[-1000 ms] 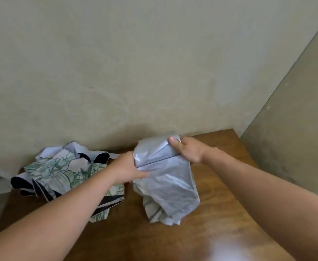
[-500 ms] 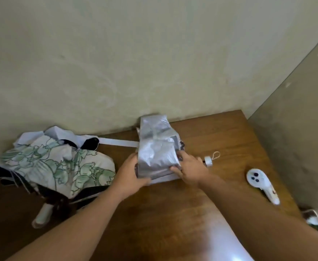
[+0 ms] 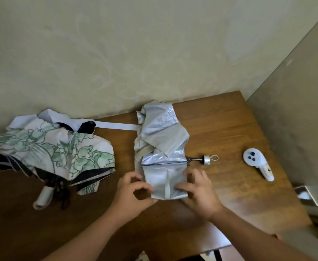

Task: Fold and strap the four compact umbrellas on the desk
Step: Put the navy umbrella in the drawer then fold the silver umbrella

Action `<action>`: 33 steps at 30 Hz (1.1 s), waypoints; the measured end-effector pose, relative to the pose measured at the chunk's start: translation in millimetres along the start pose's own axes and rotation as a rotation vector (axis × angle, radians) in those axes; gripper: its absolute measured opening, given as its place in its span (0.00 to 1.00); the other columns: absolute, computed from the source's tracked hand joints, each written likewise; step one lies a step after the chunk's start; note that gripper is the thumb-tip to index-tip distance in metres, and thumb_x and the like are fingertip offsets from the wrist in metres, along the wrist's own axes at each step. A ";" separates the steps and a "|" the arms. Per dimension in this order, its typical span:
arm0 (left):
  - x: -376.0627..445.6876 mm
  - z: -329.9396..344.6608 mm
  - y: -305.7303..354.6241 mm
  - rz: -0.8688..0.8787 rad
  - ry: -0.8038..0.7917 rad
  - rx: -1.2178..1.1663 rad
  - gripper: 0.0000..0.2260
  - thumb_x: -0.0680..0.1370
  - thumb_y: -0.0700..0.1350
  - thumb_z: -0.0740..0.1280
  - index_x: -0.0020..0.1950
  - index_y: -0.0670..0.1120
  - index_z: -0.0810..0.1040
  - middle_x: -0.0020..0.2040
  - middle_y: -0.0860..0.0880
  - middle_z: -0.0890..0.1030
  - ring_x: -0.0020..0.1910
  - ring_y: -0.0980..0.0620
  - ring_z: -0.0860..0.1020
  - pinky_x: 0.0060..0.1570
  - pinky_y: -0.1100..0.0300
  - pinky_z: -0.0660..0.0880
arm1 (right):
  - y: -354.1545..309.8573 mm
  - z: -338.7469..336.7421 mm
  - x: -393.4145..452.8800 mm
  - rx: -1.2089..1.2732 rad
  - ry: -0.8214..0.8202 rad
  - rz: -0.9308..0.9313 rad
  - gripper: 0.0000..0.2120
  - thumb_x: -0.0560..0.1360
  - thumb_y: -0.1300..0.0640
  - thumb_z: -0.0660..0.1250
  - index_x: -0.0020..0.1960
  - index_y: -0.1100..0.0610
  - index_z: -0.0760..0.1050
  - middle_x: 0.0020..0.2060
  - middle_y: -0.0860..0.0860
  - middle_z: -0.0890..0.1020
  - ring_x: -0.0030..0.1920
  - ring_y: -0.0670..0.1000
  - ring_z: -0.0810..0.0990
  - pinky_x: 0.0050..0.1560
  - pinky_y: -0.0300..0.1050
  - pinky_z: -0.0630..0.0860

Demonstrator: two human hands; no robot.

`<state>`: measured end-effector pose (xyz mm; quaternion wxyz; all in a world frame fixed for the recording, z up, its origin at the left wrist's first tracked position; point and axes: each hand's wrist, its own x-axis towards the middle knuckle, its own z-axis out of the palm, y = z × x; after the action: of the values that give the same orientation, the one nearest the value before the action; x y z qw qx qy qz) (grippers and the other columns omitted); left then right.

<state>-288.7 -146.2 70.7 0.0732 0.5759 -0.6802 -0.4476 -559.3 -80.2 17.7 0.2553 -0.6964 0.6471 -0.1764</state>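
Low in the frame, the left hand [image 3: 133,191] pinches the near-left edge of the silver umbrella [image 3: 162,147], and the right hand [image 3: 197,189] presses its near-right edge with loosely curled fingers. A second ago it was held up, bunched; now it lies flat at centre on the wooden desk [image 3: 220,129], crinkly foil-like cloth ready for pleating. The floral umbrella [image 3: 60,153] sprawls soft and unfolded at left.

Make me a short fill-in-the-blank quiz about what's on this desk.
1. Both hands touch the ____ umbrella.
2. The umbrella with green flowers lies to its ____.
3. The white controller lies on the desk's ____ side.
4. The left hand and right hand are at that umbrella's ____ end.

Missing words: silver; left; right; near
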 end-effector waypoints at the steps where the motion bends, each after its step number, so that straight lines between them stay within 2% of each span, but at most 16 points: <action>1: -7.4 5.0 -2.4 -0.001 -0.028 0.001 0.10 0.68 0.55 0.83 0.45 0.64 0.85 0.61 0.65 0.67 0.64 0.67 0.63 0.65 0.64 0.62 | -0.7 5.1 -11.8 0.000 0.006 -0.003 0.15 0.69 0.46 0.70 0.56 0.38 0.81 0.62 0.46 0.71 0.60 0.53 0.71 0.54 0.53 0.76; 6: -42.4 39.0 -24.2 -0.027 -0.152 0.132 0.06 0.73 0.56 0.79 0.40 0.64 0.83 0.54 0.62 0.70 0.59 0.61 0.68 0.61 0.60 0.68 | -2.4 40.5 -63.9 0.022 0.001 0.041 0.06 0.74 0.50 0.75 0.50 0.42 0.83 0.51 0.44 0.70 0.52 0.48 0.73 0.47 0.43 0.76; 9: -56.3 53.9 -34.7 -0.052 -0.252 0.111 0.05 0.74 0.54 0.78 0.42 0.63 0.83 0.50 0.60 0.76 0.53 0.60 0.75 0.58 0.58 0.75 | -6.3 52.5 -77.4 0.210 0.023 0.191 0.09 0.74 0.57 0.76 0.49 0.43 0.83 0.45 0.41 0.75 0.46 0.42 0.76 0.48 0.36 0.75; 12: -69.3 66.7 -38.2 -0.020 -0.383 0.129 0.04 0.75 0.52 0.76 0.45 0.60 0.83 0.48 0.59 0.80 0.50 0.61 0.78 0.55 0.60 0.77 | -13.3 51.5 -82.7 0.256 -0.092 0.286 0.11 0.76 0.57 0.74 0.45 0.40 0.82 0.43 0.35 0.82 0.48 0.39 0.80 0.53 0.36 0.75; 14: -75.2 75.2 -36.3 -0.109 -0.334 0.013 0.05 0.76 0.48 0.74 0.47 0.57 0.79 0.48 0.58 0.82 0.49 0.60 0.80 0.52 0.60 0.78 | -17.7 49.8 -85.4 0.253 -0.165 0.326 0.14 0.76 0.58 0.74 0.42 0.38 0.82 0.41 0.25 0.80 0.49 0.31 0.79 0.54 0.29 0.72; 16: -72.9 82.8 -33.2 -0.349 -0.222 -0.204 0.06 0.76 0.45 0.71 0.47 0.54 0.76 0.50 0.52 0.83 0.51 0.52 0.82 0.52 0.57 0.79 | -20.5 51.6 -89.5 0.243 -0.210 0.374 0.18 0.76 0.58 0.73 0.37 0.35 0.79 0.42 0.20 0.78 0.48 0.28 0.78 0.52 0.25 0.70; 18: -67.8 85.8 -30.0 -0.563 -0.143 -0.417 0.04 0.78 0.44 0.70 0.50 0.50 0.76 0.54 0.46 0.82 0.52 0.46 0.82 0.54 0.51 0.83 | -20.4 57.1 -95.6 0.252 -0.244 0.408 0.17 0.75 0.55 0.71 0.35 0.34 0.78 0.43 0.25 0.81 0.48 0.33 0.80 0.51 0.28 0.73; 19: -65.5 86.3 -30.4 -0.589 -0.123 -0.463 0.04 0.78 0.44 0.71 0.50 0.48 0.76 0.54 0.45 0.82 0.51 0.46 0.83 0.53 0.51 0.84 | -20.7 59.3 -99.3 0.266 -0.262 0.422 0.15 0.74 0.55 0.71 0.36 0.35 0.79 0.43 0.27 0.82 0.47 0.35 0.81 0.51 0.30 0.75; 22: -69.3 88.6 -38.3 -0.470 -0.167 -0.389 0.07 0.76 0.37 0.71 0.45 0.47 0.75 0.46 0.44 0.81 0.39 0.49 0.80 0.45 0.55 0.81 | -20.4 62.1 -110.2 0.312 -0.292 0.443 0.11 0.73 0.55 0.69 0.42 0.38 0.83 0.44 0.32 0.84 0.48 0.36 0.82 0.54 0.36 0.78; 24: -77.1 89.7 -42.9 -0.450 -0.213 -0.305 0.08 0.74 0.36 0.70 0.44 0.48 0.76 0.45 0.44 0.82 0.35 0.50 0.79 0.42 0.55 0.80 | -20.2 60.5 -116.0 0.359 -0.276 0.439 0.15 0.74 0.56 0.69 0.50 0.35 0.83 0.45 0.32 0.83 0.49 0.37 0.82 0.53 0.33 0.76; 26: -82.5 90.4 -47.4 -0.458 -0.221 -0.244 0.09 0.72 0.40 0.72 0.43 0.54 0.78 0.46 0.45 0.84 0.36 0.50 0.80 0.42 0.53 0.82 | -19.5 57.3 -117.7 0.419 -0.202 0.464 0.25 0.74 0.58 0.69 0.61 0.30 0.77 0.45 0.36 0.83 0.48 0.40 0.81 0.53 0.30 0.75; 28: -85.6 89.6 -47.0 -0.468 -0.269 -0.229 0.08 0.71 0.48 0.75 0.46 0.57 0.79 0.49 0.48 0.84 0.40 0.50 0.82 0.44 0.53 0.83 | -14.8 54.9 -114.0 0.513 -0.097 0.563 0.30 0.72 0.59 0.70 0.67 0.32 0.74 0.43 0.42 0.83 0.47 0.42 0.81 0.53 0.31 0.75; 30: -86.8 86.5 -43.1 -0.491 -0.347 -0.205 0.11 0.73 0.55 0.76 0.51 0.54 0.80 0.51 0.49 0.85 0.43 0.51 0.84 0.41 0.59 0.81 | -8.5 52.1 -107.9 0.563 -0.042 0.691 0.27 0.73 0.58 0.71 0.67 0.36 0.75 0.42 0.44 0.84 0.46 0.43 0.82 0.52 0.35 0.76; 31: -85.5 83.8 -43.0 -0.494 -0.385 -0.149 0.12 0.75 0.57 0.75 0.52 0.53 0.80 0.50 0.50 0.85 0.43 0.53 0.84 0.39 0.60 0.80 | -5.0 50.5 -104.8 0.586 -0.045 0.751 0.23 0.72 0.56 0.72 0.65 0.39 0.77 0.41 0.46 0.85 0.45 0.45 0.83 0.52 0.40 0.79; 33: -80.9 77.6 -47.2 -0.483 -0.469 0.025 0.10 0.77 0.58 0.72 0.50 0.53 0.82 0.48 0.52 0.86 0.42 0.55 0.84 0.39 0.61 0.79 | 0.5 47.1 -98.7 0.645 -0.117 0.846 0.16 0.72 0.53 0.73 0.59 0.46 0.80 0.40 0.50 0.85 0.38 0.51 0.85 0.46 0.49 0.83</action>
<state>-276.2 -33.8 25.9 -0.2006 0.6028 -0.5278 -0.5638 -542.5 23.7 -12.3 0.5409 -0.2694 0.7689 -0.2090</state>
